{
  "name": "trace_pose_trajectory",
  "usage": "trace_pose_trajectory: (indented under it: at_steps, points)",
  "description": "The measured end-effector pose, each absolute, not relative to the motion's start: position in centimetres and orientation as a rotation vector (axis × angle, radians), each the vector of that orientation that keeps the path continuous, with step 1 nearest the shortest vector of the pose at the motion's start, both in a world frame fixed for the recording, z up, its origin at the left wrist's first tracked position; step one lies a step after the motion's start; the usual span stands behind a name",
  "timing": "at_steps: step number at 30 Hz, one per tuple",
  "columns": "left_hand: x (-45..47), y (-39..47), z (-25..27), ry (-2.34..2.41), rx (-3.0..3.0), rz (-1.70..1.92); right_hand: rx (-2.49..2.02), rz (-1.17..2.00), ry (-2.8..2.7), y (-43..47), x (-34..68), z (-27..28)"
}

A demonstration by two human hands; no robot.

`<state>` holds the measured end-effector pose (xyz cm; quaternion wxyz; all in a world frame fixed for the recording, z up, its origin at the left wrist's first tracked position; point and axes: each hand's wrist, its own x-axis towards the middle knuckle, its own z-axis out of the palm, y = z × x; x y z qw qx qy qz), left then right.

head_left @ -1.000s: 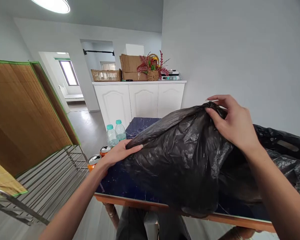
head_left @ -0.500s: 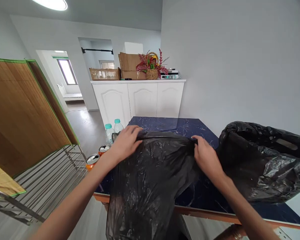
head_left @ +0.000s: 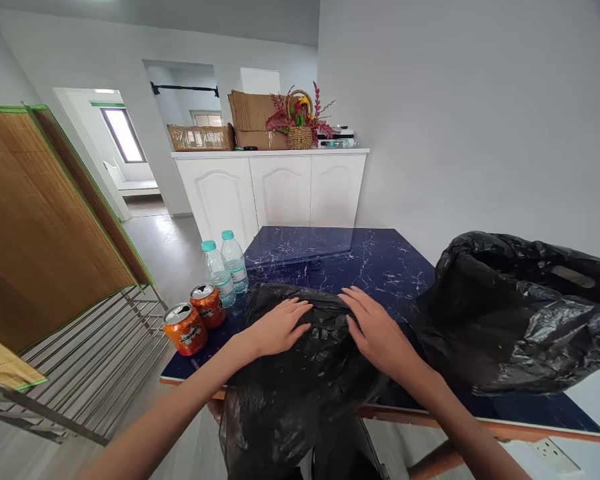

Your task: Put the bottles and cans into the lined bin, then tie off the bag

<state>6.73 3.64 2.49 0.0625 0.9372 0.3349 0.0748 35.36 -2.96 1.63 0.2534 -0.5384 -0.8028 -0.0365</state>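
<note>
A black plastic bag [head_left: 290, 373] lies over the front of the dark blue marbled table [head_left: 380, 267] and hangs down past its edge. My left hand [head_left: 280, 328] rests flat on the bag, its fingers stretched out to the right. Opposite it, my right hand [head_left: 375, 333] touches the bag with fingers spread, pointing up and left. Neither hand grips the plastic. Left of the bag stand two orange Mirinda cans, a nearer can [head_left: 185, 330] and a farther can [head_left: 207, 305]. Behind them are two clear bottles with teal caps, one bottle [head_left: 218, 272] left of the other bottle [head_left: 235, 261].
A bin lined with a black bag [head_left: 520, 320] stands on the table's right side. Beyond the table is a white cabinet [head_left: 280, 190] carrying cardboard boxes [head_left: 255, 120] and a flower basket [head_left: 300, 137]. A metal rack [head_left: 105, 360] with a bamboo mat [head_left: 45, 227] is at left.
Both hands have released the bag's top edge and come closer together, flat on the bag. The bag has sunk lower onto the table, uncovering more of the cans and bottles.
</note>
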Motion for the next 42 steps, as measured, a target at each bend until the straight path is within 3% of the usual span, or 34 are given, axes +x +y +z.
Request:
trace_pose_trajectory:
  at_steps: [6,11,16,21,28,34,42]
  points:
    - [5.6,2.3,-1.1,1.242,2.759,0.207,-1.635,0.149,-2.316,-1.8,35.3,-3.8]
    - [2.4,-1.5,0.8,1.193,2.812,0.419,-1.707,0.145,-2.25,-1.5,37.2,-6.4]
    - [-1.4,-7.9,1.9,0.847,2.902,0.331,-1.714,0.19,-2.217,-1.3,36.9,-5.9]
    - [-3.6,-9.0,-1.5,0.927,3.128,0.091,-1.423,0.259,-2.3,-4.8,37.9,-2.9]
    - [-3.2,-7.7,-1.1,0.875,2.907,0.582,-1.346,0.544,-2.498,-10.0,41.8,-2.3]
    - [-0.9,-5.2,3.1,1.242,2.124,0.816,-1.329,0.457,-2.374,-9.9,42.3,-3.0]
    - [1.9,0.4,6.8,2.073,2.352,0.482,-1.707,0.518,-1.817,-4.6,40.8,-2.9]
